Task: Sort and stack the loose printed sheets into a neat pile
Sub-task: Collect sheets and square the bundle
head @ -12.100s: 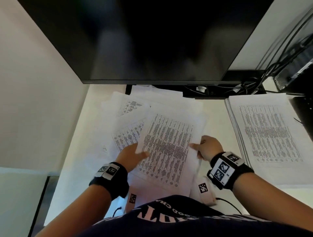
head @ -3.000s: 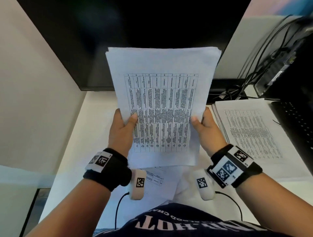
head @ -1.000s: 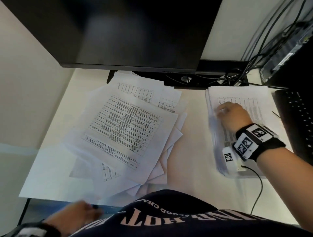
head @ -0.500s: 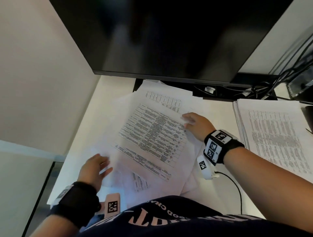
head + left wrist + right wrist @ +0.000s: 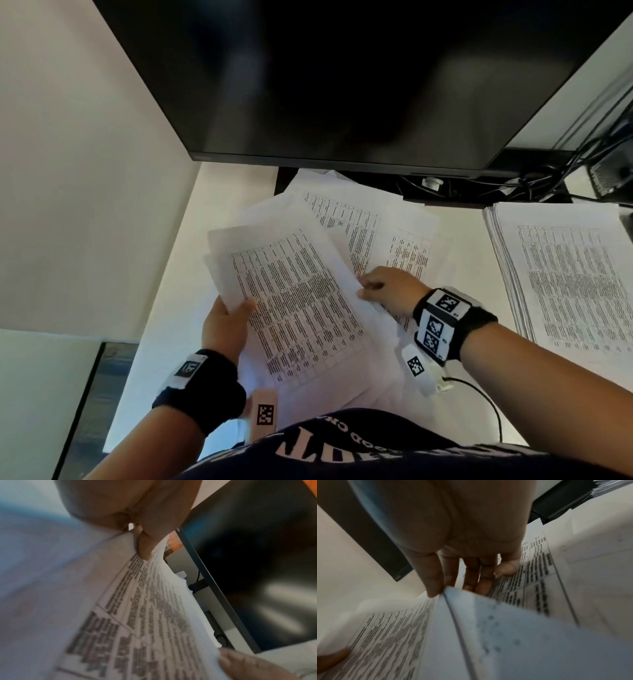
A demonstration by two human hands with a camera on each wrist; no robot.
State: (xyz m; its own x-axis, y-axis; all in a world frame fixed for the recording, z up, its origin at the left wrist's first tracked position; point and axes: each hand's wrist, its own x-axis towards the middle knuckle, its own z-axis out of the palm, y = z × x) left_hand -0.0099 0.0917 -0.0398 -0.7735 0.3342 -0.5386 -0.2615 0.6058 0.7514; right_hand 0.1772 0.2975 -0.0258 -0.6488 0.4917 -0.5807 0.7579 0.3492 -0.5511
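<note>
A few printed sheets (image 5: pixel 301 301) are raised off the white desk (image 5: pixel 191 212), held at both side edges. My left hand (image 5: pixel 226 322) pinches their left edge, thumb on top; the left wrist view shows the thumb (image 5: pixel 145 546) pressed on the printed sheets (image 5: pixel 145 615). My right hand (image 5: pixel 387 287) pinches the right edge, and in the right wrist view its thumb (image 5: pixel 433 582) sits on the edge of the printed sheets (image 5: pixel 399 635). More loose sheets (image 5: pixel 370 222) lie fanned out underneath. A neat pile (image 5: pixel 565 274) sits at the right.
A large dark monitor (image 5: pixel 342 75) overhangs the back of the desk, with cables (image 5: pixel 582 164) behind it at the right. A pale wall (image 5: pixel 68 171) closes off the left side. The desk's left edge drops to a dark floor (image 5: pixel 102 394).
Both hands have closed on the side edges of the top sheets and raised them off the loose heap. Before that, the right hand left the neat pile and came back to the heap.
</note>
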